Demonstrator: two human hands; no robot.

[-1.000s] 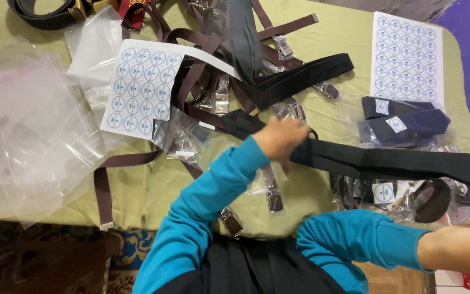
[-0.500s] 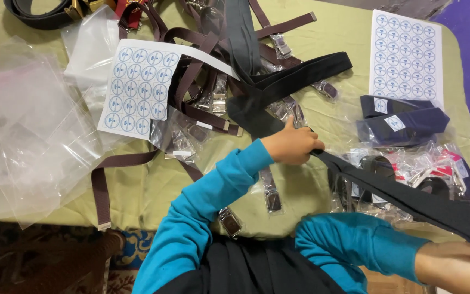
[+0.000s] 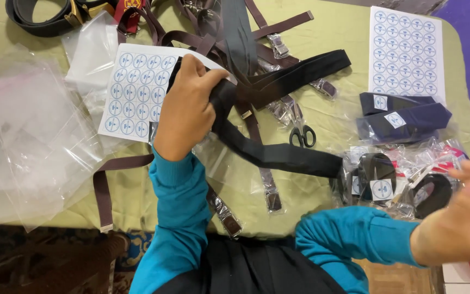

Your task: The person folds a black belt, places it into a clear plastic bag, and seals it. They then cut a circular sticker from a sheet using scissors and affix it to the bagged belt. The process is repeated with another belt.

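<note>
My left hand (image 3: pixel 186 106) is closed around a long black strap (image 3: pixel 278 155) over the green-covered table (image 3: pixel 327 122), just above a sheet of round blue stickers (image 3: pixel 129 92). From that hand one length of the strap runs down-right and ends near the bagged items; another length reaches up-right. My right hand (image 3: pixel 463 218) hovers blurred at the right edge with fingers spread, holding nothing, above small bags of rolled black straps (image 3: pixel 379 174).
Clear plastic bags (image 3: pixel 28 130) pile at the left. Brown straps (image 3: pixel 121 163) with metal clips cross the middle, with black scissors (image 3: pixel 303 135) among them. A second sticker sheet (image 3: pixel 406 51) and two dark blue packed items (image 3: pixel 401 117) lie at the right.
My left hand has moved up and left with the black strap. My right hand has let go of the strap's other end, which now lies on the table.
</note>
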